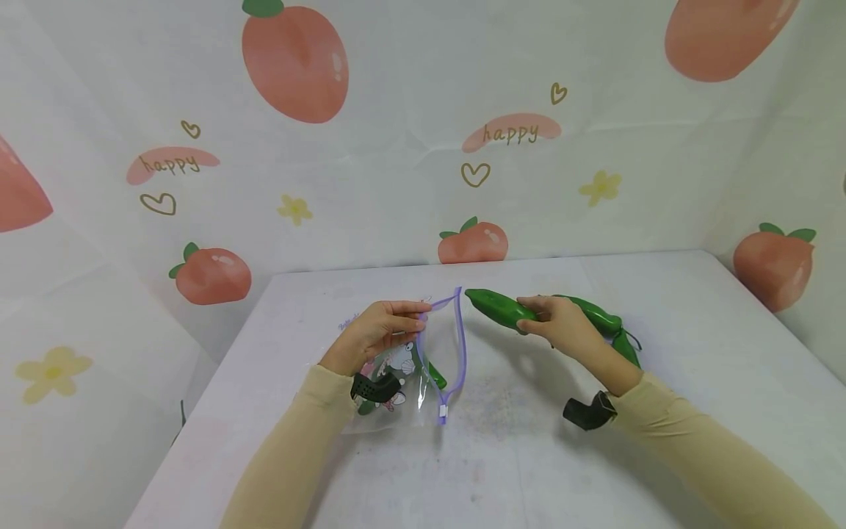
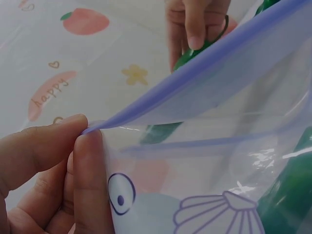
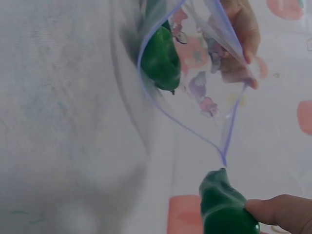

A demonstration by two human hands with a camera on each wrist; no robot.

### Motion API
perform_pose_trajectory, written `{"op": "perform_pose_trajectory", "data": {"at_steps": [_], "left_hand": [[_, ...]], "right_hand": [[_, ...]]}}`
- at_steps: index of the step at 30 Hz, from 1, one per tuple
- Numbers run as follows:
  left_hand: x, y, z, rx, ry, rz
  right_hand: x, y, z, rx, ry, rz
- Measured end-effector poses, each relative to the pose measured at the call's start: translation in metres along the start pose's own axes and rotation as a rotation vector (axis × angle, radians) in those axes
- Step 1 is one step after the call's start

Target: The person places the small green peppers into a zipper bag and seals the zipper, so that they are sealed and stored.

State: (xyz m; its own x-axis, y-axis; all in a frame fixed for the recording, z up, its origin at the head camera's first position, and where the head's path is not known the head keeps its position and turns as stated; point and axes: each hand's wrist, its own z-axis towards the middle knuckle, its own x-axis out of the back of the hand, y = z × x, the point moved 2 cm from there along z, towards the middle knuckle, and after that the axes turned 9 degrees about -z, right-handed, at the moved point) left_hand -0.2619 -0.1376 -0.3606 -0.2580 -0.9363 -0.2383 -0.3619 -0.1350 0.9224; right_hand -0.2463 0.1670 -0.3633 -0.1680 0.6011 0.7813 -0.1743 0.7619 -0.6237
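Glossy green elongated pepper [image 1: 497, 308] extends forward and leftward from the right hand [image 1: 565, 332], its narrow tip clear of the fingers and its rear end pinched between the thumb and the fingers opposite. That tip lies just beside the raised corner of a transparent plastic bag with a purple zip rim [image 1: 463, 351]; whether they touch cannot be told. At the bag's other side, the left hand [image 1: 377, 332] pinches the rim between thumb and fingertip, and the mouth gapes. Inside the printed bag lies a second green pepper [image 1: 436, 376], well apart from the left fingertips, while a small white slider [image 1: 443, 411] sits at the rim's near end. Past the right wrist, further green peppers [image 1: 598, 317] rest on the white tabletop [image 1: 502, 463], partly hidden by the arm. Behind stands a pale backdrop [image 1: 396, 191] printed with peaches, hearts and flowers.
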Motion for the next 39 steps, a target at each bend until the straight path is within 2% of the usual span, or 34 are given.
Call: {"op": "perform_pose_trajectory", "data": {"at_steps": [6,15,22,39], "left_hand": [[0.000,0.000,0.000,0.003,0.001,-0.011],[0.000,0.000,-0.001,-0.008,-0.019,-0.002],[0.000,0.000,-0.001,-0.014,-0.018,0.001],[0.001,0.002,-0.001,-0.026,-0.029,0.029]], "right_hand": [[0.010,-0.002,-0.007,0.012,0.010,0.067],[0.015,-0.005,-0.016,0.021,0.019,0.094],[0.010,-0.009,-0.025,0.031,0.011,0.116],[-0.011,-0.018,-0.033,0.104,0.001,0.082]]}}
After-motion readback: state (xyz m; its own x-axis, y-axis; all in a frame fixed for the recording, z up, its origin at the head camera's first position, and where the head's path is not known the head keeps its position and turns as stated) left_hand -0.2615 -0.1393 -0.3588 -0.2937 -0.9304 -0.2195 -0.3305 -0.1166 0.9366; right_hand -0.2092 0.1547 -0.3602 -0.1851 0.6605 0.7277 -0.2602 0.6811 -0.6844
